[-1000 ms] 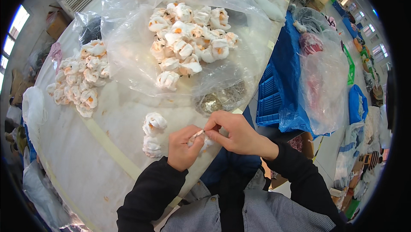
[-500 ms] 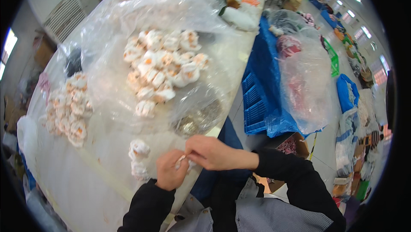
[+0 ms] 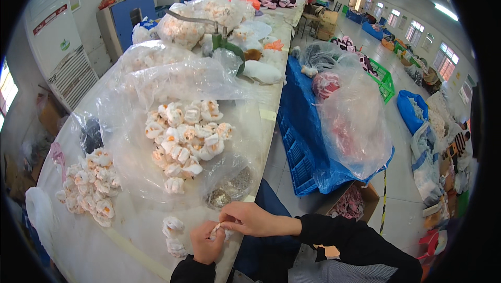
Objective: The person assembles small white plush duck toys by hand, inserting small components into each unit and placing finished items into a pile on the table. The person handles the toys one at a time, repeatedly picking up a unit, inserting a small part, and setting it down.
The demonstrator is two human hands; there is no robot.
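Curled snugly around a small white piece (image 3: pixel 215 230) with the left fingers (image 3: pixel 205 230), near the right edge of the desk (image 3: pixel 141 225). Pinched together, thumb against forefinger, at the upper end of the same piece with the right fingers (image 3: pixel 229 215). Impossible to tell, at this size, about anything finer in that pinch.

Probably best to steady the body with the left fingers and make only small, exact movements with the right. Avoid squashing the soft sides. Better, too, to work slightly farther in from the right edge, in case of a drop. Leave undisturbed the two white puffs (image 3: pixel 173 226) just left of the left fingers, the middle heap (image 3: pixel 188 142) on clear plastic (image 3: pixel 130 147), and the other heap (image 3: pixel 88 189) toward the left edge.
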